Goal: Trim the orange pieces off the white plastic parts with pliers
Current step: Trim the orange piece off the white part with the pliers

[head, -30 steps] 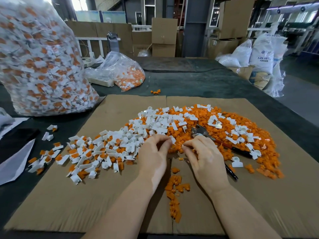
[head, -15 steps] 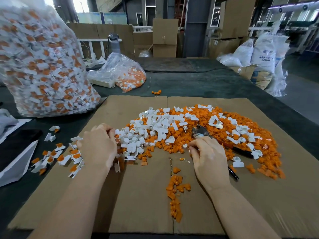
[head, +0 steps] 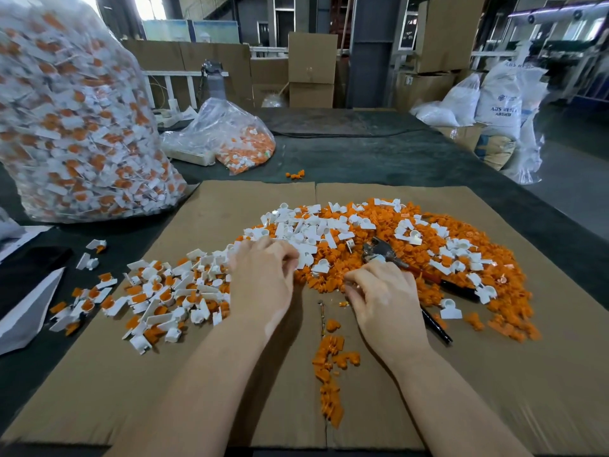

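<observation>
White plastic parts (head: 306, 230) heaped mid-cardboard beside pliers (head: 379, 252); left hand (head: 263, 275) fingers curled over some, right hand (head: 385, 295) grip unclear; best isolating one part before cutting.

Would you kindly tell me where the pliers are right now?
In the head view the pliers lie on the orange pile, right of centre, just beyond the right hand.

Pliers (head: 389, 255) on cardboard (head: 494, 374), right of parts (head: 171, 291).
</observation>
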Demonstrator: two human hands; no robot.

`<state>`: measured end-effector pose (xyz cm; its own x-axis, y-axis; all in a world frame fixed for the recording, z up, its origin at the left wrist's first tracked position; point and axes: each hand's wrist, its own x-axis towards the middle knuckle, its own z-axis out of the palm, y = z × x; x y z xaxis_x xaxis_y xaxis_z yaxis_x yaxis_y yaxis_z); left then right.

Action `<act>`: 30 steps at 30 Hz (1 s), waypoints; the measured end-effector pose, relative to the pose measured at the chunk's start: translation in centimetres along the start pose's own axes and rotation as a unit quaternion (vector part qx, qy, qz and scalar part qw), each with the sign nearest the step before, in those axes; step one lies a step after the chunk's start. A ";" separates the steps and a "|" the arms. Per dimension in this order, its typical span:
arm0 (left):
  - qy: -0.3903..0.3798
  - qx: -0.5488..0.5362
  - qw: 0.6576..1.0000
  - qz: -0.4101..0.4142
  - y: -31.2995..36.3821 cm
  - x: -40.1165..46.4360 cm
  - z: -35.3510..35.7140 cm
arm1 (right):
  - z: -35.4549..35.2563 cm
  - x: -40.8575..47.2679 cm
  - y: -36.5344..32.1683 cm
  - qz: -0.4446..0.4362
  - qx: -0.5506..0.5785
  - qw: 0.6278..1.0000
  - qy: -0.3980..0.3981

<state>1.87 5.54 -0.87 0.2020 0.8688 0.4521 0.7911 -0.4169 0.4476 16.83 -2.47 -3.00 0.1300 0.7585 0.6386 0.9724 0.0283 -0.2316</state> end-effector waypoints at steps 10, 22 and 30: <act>-0.044 -0.008 0.999 0.017 0.5 1.0 1.7 | 0.6 0.5 0.0 0.015 -0.044 0.994 -0.101; -0.053 -0.013 0.998 0.029 0.5 1.2 1.8 | 0.0 0.1 -0.2 0.018 -0.007 0.998 -0.056; -0.060 -0.107 0.991 0.056 2.5 -0.5 1.8 | -0.4 -0.1 -0.3 0.016 0.015 0.999 -0.048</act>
<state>4.76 4.54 -1.42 0.3591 0.8341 0.4188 0.6221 -0.5484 0.5588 16.61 -2.76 -2.72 0.1413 0.8181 0.5574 0.9613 0.0211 -0.2747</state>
